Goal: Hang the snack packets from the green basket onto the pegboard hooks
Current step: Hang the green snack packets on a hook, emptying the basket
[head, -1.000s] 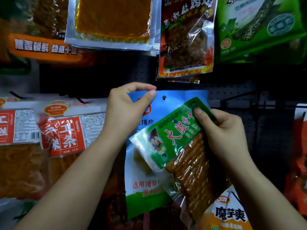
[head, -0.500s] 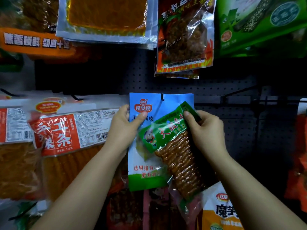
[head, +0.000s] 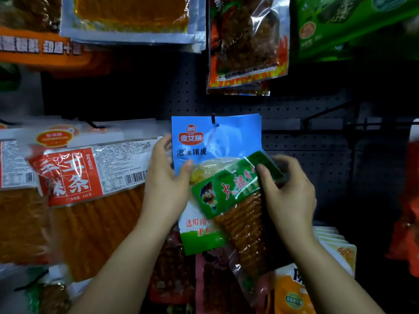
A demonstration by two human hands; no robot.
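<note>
Hanging from a thin black hook (head: 213,120) on the dark perforated pegboard (head: 306,150), a flat blue packet (head: 217,141) of glossy film shows a red round logo near its top and a green band along its bottom edge; the left hand (head: 164,184) holds its left edge, thumb pressed on the front face and the other fingers curled behind; in front of it and slightly lower right, a green-topped packet (head: 229,193) sits tilted, its printed header shiny and rectangular, its lower clear part showing a stack of ridged orange-brown strips; the right hand (head: 288,196) grips this packet at its upper right corner, thumb on the front and fingers wrapped behind, so neither hand is loose or spread; to the left hang wide clear packets with red and white labels (head: 68,177), holding long orange sticks; above, a silver-edged pouch (head: 131,19) holds a flat orange slab, and a crinkled red flame-print bag (head: 247,41) hangs to its right beside a green bag (head: 351,26); lower right, a row of pale packets (head: 335,245) lines up one behind another; the green basket is out of view.
</note>
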